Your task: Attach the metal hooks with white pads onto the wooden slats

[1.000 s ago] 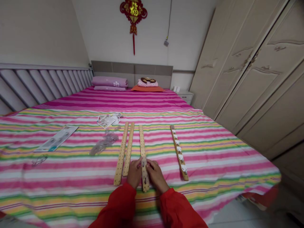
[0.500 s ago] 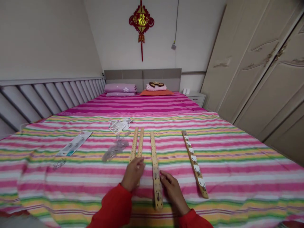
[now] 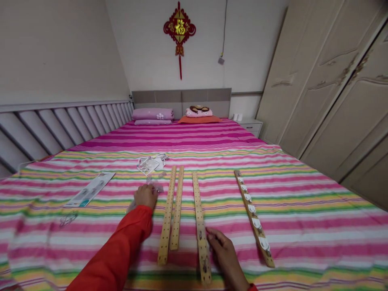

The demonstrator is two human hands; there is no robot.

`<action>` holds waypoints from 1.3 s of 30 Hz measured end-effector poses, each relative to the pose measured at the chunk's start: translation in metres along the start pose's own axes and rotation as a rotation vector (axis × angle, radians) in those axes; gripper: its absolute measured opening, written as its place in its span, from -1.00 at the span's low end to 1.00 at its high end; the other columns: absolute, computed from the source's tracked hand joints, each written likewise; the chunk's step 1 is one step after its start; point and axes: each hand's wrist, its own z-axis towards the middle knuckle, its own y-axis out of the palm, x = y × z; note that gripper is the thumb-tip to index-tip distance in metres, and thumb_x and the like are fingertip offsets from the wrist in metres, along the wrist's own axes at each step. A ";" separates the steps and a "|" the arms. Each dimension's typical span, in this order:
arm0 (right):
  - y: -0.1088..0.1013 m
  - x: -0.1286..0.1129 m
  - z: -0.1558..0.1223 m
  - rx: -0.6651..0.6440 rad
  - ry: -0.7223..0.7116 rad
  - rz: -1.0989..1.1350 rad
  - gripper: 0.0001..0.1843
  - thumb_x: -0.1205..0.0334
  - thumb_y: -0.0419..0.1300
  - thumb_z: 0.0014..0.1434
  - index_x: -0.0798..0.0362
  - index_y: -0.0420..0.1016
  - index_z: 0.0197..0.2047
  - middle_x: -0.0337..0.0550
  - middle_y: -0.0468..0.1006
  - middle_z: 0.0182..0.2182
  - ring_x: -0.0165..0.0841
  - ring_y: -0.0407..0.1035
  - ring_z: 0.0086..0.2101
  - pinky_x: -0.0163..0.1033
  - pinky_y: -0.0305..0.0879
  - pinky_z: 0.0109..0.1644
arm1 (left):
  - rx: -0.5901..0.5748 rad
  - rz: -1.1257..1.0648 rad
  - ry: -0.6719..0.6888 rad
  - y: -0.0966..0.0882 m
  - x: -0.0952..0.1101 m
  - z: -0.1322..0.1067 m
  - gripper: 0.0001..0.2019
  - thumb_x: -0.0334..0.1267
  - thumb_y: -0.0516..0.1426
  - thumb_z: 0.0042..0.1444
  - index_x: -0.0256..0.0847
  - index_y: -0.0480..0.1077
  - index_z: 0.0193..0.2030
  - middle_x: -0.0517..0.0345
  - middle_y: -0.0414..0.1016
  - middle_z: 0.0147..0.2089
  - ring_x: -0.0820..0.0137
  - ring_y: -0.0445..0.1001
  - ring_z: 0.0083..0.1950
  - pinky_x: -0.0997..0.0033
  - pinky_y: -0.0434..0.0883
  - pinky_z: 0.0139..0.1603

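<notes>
My left hand (image 3: 146, 196) reaches over a loose pile of clear plastic hooks (image 3: 157, 186), left of the wooden strips. Its fingers curl down among them, and what they pinch is hidden. My right hand (image 3: 223, 251) rests beside the middle perforated wooden strip (image 3: 197, 202), its fingers loosely bent and apart near the strip's right edge. Two clear hooks with metal prongs, a farther one (image 3: 200, 234) and a nearer one (image 3: 204, 264), sit on the near half of that strip. Two bare perforated strips, a longer one (image 3: 167, 218) and a shorter one (image 3: 177, 214), lie side by side between my hands.
At right lies a strip with several white hooks (image 3: 256, 223). Far left are a hook package (image 3: 90, 190) and a thin wire-like bundle (image 3: 68, 218). Crumpled packaging (image 3: 152, 163) lies beyond the pile. Everything rests on a striped bed sheet (image 3: 318, 226); a railing (image 3: 65, 125) borders the left.
My left hand has moved from the bare strips leftward and away from me, onto the clear hooks. My right hand stays beside the middle strip. The view has shifted slightly.
</notes>
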 end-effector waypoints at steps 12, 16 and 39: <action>-0.002 -0.002 -0.002 -0.036 0.034 0.010 -0.52 -0.05 0.39 -0.26 0.07 0.60 -0.27 -0.33 0.34 -0.74 -0.50 0.09 -0.72 -0.39 -0.09 -0.69 | 0.149 -1.186 -0.349 -0.019 -0.026 -0.011 -0.61 -0.02 0.22 -0.28 -0.28 0.54 -0.36 0.10 0.56 -0.41 0.33 0.45 -0.34 0.40 0.36 -0.33; -0.001 -0.004 -0.002 -0.036 0.058 0.013 -0.51 -0.04 0.39 -0.27 0.10 0.59 -0.28 -0.34 0.34 -0.75 -0.52 0.08 -0.74 -0.40 -0.09 -0.69 | 0.125 -1.309 -0.482 -0.028 -0.026 -0.020 -0.70 -0.12 0.26 -0.39 -0.27 0.50 -0.47 0.14 0.54 -0.47 0.40 0.42 -0.40 0.44 0.34 -0.37; 0.033 -0.079 -0.038 -0.195 -0.561 -0.248 -0.83 0.16 0.19 0.12 -0.03 0.60 -0.28 -0.12 0.49 -0.36 -0.29 0.37 -0.30 -0.25 0.29 -0.25 | -0.308 -0.715 0.500 -0.097 0.073 -0.123 -0.45 -0.38 0.08 -0.10 -0.05 0.28 0.12 0.16 0.48 -0.37 0.31 0.43 -0.32 0.35 0.32 -0.23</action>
